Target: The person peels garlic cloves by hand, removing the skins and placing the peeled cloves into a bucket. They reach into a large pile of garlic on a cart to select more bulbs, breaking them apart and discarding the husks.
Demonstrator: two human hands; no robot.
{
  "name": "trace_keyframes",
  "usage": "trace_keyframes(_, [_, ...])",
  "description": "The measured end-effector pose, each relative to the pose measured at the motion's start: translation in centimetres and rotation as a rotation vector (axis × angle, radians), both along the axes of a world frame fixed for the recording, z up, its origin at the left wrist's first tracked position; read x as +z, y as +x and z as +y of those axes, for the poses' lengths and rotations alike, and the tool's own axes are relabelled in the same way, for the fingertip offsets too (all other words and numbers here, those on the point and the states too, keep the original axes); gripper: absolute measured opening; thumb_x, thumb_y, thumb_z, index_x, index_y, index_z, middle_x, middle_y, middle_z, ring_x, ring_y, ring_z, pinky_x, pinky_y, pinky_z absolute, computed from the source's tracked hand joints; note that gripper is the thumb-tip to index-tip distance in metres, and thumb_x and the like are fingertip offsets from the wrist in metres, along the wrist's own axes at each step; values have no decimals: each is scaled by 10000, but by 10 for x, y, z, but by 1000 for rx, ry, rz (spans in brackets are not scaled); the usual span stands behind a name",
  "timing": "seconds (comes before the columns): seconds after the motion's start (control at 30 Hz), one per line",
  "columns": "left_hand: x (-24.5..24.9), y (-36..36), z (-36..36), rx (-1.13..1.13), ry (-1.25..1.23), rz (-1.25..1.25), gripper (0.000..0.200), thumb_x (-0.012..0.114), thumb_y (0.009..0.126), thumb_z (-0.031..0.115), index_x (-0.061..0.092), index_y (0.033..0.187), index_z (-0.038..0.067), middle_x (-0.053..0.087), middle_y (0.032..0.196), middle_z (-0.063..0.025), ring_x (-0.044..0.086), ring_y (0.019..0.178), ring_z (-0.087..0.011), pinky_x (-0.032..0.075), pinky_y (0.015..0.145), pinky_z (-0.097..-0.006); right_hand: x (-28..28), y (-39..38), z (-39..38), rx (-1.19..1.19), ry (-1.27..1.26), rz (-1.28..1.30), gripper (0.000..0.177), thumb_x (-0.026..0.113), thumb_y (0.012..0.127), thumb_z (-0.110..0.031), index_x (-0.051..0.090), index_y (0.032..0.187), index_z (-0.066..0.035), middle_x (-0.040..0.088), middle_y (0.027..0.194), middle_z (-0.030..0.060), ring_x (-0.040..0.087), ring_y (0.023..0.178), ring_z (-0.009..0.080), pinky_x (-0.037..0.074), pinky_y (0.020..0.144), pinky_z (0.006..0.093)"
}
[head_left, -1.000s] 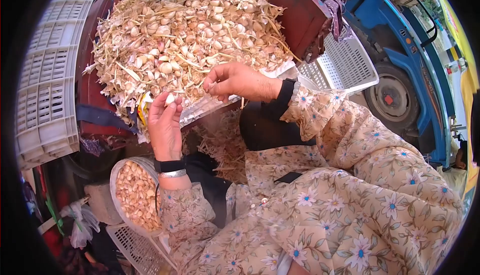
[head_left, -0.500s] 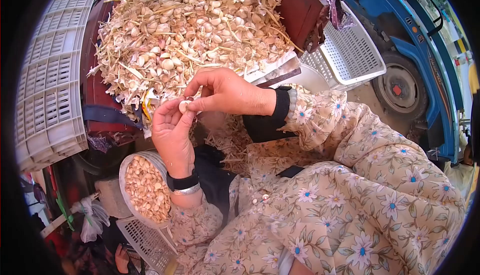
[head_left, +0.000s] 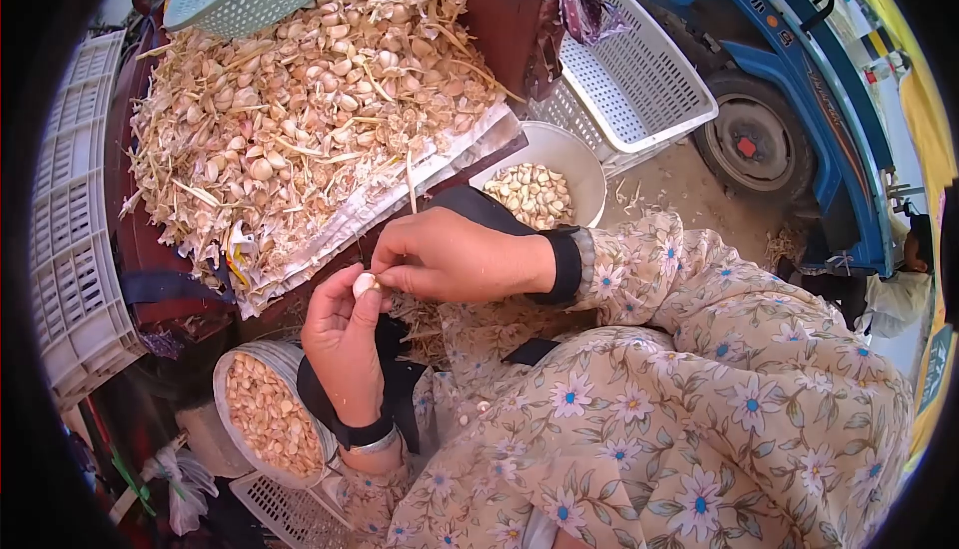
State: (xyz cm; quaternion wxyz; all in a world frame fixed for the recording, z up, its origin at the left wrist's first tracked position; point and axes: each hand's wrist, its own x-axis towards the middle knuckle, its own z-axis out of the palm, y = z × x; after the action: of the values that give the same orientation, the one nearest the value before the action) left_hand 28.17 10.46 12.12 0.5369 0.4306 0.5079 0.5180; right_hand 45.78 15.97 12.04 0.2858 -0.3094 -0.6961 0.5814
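A pale, peeled-looking garlic clove sits between the thumb and fingers of my left hand. From the right, my right hand pinches at the same clove, thumb and forefinger right at its edge. Both hands are in front of a large heap of garlic cloves mixed with dry skins and stalks. Below and left of my left hand stands a white bucket filled with garlic cloves. Behind my right wrist, a white tub holds more pale cloves.
A green plastic basket rests on the heap's far side. White crates stand at the left, the upper right and low beside the bucket. A blue vehicle with a black tyre is at the right.
My view has shifted, so the heap appears further left and the tub of cloves has come into sight. My hands sit lower in view, still together at the clove.
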Motion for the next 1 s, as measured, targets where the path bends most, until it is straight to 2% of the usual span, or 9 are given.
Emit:
trace_keyframes(0.03, [12,0,-3,-53,-8,-32,245,588,841,19,533,1070,-47,599,929,-87,585,748,-120,478,635,-211,8,8,-2,72,-225,37,168,547,872,-143,579,959,-3,600,810,75,575,679,133,467,618,284])
trace_keyframes(0.13, [67,6,-9,-230,36,-234,239,590,850,67,533,1058,-36,598,859,-131,575,579,-116,432,439,-185,2,29,10,-63,-404,296,208,585,859,-191,597,914,9,607,739,35,561,662,118,470,582,293])
trace_keyframes(0.17, [84,11,-12,-363,165,-287,320,589,866,139,485,1097,-57,567,841,-172,500,455,-95,364,351,-159,-15,34,26,-186,-152,161,207,587,847,-181,597,938,4,615,763,58,575,672,148,474,595,302])
trace_keyframes(0.2, [95,13,-5,-623,238,-481,317,618,845,115,480,1046,-87,567,849,-235,560,480,-134,416,358,-172,-28,38,44,-306,100,30,213,590,835,-172,597,962,-1,622,786,80,589,681,177,478,608,312])
trace_keyframes(0.3, [127,23,25,-1329,387,-555,297,647,794,0,430,983,-74,565,860,-316,614,507,-224,511,433,-237,-45,59,90,-490,502,-437,250,579,798,-142,586,1004,0,598,867,130,586,782,235,472,693,334])
trace_keyframes(0.37, [132,28,1,-1196,356,-562,292,685,777,86,564,988,-76,597,830,-215,620,605,-217,497,491,-257,-67,64,116,-568,697,-556,267,581,759,-139,595,989,-5,592,899,167,575,829,312,465,733,379])
trace_keyframes(0.47, [142,39,-8,-1078,326,-558,319,715,738,121,643,1004,-40,621,792,-132,626,620,-195,480,480,-245,-82,55,133,-438,741,-589,270,578,746,-145,599,982,-15,572,920,187,550,843,356,449,753,412])
trace_keyframes(0.73, [137,27,-16,-1048,155,-637,308,706,747,186,647,951,-37,611,720,-106,610,556,-198,462,448,-272,-79,-13,95,-185,703,-573,181,555,741,-63,574,917,-27,511,890,154,561,784,340,464,680,414])
trace_keyframes(1.0, [120,33,-3,-1045,289,-757,295,710,755,147,630,950,-60,610,688,-112,607,541,-211,457,437,-268,-68,-20,69,115,670,-129,160,606,751,-43,606,911,-47,545,862,112,574,762,301,475,670,363])
